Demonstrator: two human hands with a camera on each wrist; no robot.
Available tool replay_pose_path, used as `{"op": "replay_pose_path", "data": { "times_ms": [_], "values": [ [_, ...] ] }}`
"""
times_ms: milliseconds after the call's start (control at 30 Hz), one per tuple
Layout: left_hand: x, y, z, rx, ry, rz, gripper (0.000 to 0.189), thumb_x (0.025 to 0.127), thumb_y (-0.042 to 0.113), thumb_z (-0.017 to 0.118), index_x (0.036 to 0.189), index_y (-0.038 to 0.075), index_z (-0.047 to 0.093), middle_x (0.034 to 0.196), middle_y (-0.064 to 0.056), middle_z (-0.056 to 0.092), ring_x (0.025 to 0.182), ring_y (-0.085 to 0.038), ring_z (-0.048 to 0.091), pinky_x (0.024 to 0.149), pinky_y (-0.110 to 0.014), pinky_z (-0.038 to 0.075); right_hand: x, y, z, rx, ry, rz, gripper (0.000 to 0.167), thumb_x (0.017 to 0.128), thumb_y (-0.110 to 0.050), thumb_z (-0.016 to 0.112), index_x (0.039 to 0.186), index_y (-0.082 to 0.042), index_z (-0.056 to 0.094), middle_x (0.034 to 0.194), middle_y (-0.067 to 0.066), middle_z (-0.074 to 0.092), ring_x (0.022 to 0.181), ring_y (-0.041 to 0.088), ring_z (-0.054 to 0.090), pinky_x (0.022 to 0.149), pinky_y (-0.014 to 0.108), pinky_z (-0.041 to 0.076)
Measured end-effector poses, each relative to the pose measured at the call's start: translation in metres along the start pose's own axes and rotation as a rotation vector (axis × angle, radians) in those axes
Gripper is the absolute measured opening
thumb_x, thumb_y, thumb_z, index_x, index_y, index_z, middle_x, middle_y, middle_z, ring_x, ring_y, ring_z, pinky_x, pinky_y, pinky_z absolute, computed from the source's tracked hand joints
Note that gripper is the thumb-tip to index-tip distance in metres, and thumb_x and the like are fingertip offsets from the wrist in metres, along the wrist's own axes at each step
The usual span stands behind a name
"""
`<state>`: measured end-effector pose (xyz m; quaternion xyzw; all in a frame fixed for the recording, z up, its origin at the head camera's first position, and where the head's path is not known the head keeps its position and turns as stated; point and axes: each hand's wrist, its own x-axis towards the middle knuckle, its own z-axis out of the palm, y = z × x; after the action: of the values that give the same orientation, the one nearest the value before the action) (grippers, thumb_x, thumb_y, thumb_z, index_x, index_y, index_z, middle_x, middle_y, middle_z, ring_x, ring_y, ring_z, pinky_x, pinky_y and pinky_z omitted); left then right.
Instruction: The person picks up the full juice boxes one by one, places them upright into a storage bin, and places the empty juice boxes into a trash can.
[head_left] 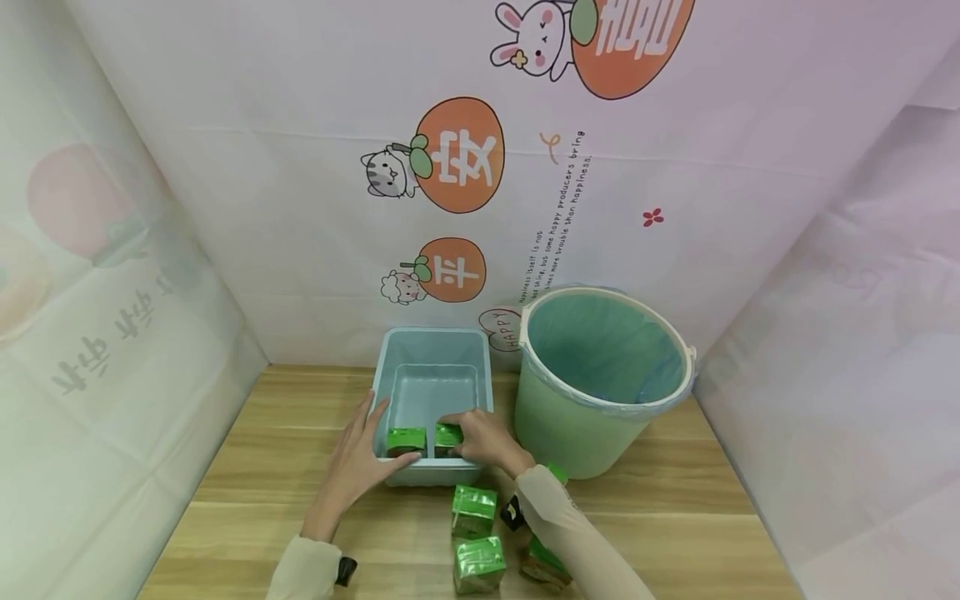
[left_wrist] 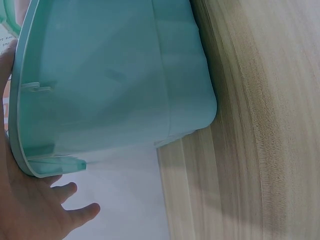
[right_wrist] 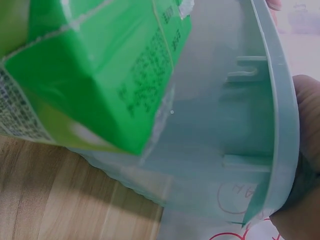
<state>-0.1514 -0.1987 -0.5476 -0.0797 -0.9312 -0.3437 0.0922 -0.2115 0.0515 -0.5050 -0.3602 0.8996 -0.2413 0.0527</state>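
nearest the camera, at the foot of the head view: two pale sleeves, the right one across part of the goods. left hand: at the left rim of a blue tub, fingers spread and nearly straight, thumb along the near rim; slack grip, nothing picked up. right hand: over the tub's near right corner, fingers and thumb bent about a held carton, green-topped; closed grip, apparently a pinch, contact partly hidden. also inside the tub: one neighbouring carton, by the near wall, with a narrow gap between the two. outside, on the wooden counter: middle carton, just before the tub; front carton, nearer the person; side carton, partly under the right sleeve; green patch at the bucket's foot, probably one more, mostly hidden. to the right of the tub: green bucket, film-lined. behind: printed backdrop. judged progress, as a packing job: early to midway, with one carton in place, a second in position but not yet released, three plainly outstanding, likely four.
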Motion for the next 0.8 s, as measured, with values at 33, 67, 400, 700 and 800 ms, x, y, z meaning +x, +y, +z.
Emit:
{"op": "replay_pose_path", "data": {
  "times_ms": [33, 67, 400, 700, 800],
  "values": [
    [0.0, 0.0, 0.0, -0.002, -0.001, -0.002, 0.11, 0.084, 0.063, 0.082, 0.167, 0.011, 0.032, 0.176, -0.017, 0.013, 0.155, -0.051, 0.024, 0.115, -0.077, 0.028, 0.0, 0.0, 0.0, -0.006, -0.001, 0.003, 0.042, 0.087, -0.005, 0.087, 0.128, -0.004, 0.075, 0.087, 0.005, 0.072, 0.06, 0.007, 0.039, 0.054, 0.022, 0.031],
    [0.0, -0.001, 0.001, -0.004, -0.005, -0.004, 0.11, 0.084, 0.063, 0.082, 0.167, 0.012, 0.031, 0.176, -0.016, 0.012, 0.155, -0.051, 0.024, 0.115, -0.077, 0.028, 0.001, 0.0, 0.001, -0.013, -0.001, 0.006, 0.042, 0.087, -0.006, 0.087, 0.128, -0.004, 0.075, 0.084, 0.004, 0.071, 0.059, 0.007, 0.037, 0.053, 0.022, 0.03],
    [-0.001, -0.002, 0.003, -0.007, -0.018, -0.014, 0.111, 0.084, 0.065, 0.082, 0.168, 0.013, 0.031, 0.177, -0.013, 0.01, 0.155, -0.05, 0.023, 0.113, -0.078, 0.029, 0.006, 0.003, 0.009, -0.082, -0.023, 0.039, 0.044, 0.087, -0.014, 0.09, 0.129, -0.009, 0.077, 0.073, -0.005, 0.061, 0.056, 0.006, 0.034, 0.05, 0.022, 0.026],
    [0.001, -0.004, 0.002, -0.013, 0.0, -0.004, 0.109, 0.084, 0.06, 0.084, 0.167, 0.012, 0.032, 0.177, -0.013, 0.01, 0.154, -0.051, 0.025, 0.115, -0.077, 0.027, 0.011, 0.005, 0.01, -0.124, -0.018, 0.015, 0.043, 0.085, -0.014, 0.092, 0.125, -0.009, 0.078, 0.094, 0.003, 0.077, 0.062, 0.006, 0.043, 0.054, 0.023, 0.033],
    [0.001, -0.004, 0.002, -0.011, -0.011, -0.015, 0.11, 0.084, 0.061, 0.084, 0.168, 0.013, 0.03, 0.177, -0.012, 0.009, 0.155, -0.05, 0.024, 0.116, -0.076, 0.027, 0.013, 0.005, 0.01, -0.138, -0.025, 0.016, 0.043, 0.084, -0.014, 0.092, 0.124, -0.01, 0.079, 0.099, 0.004, 0.079, 0.064, 0.006, 0.046, 0.056, 0.024, 0.036]
  ]
}}
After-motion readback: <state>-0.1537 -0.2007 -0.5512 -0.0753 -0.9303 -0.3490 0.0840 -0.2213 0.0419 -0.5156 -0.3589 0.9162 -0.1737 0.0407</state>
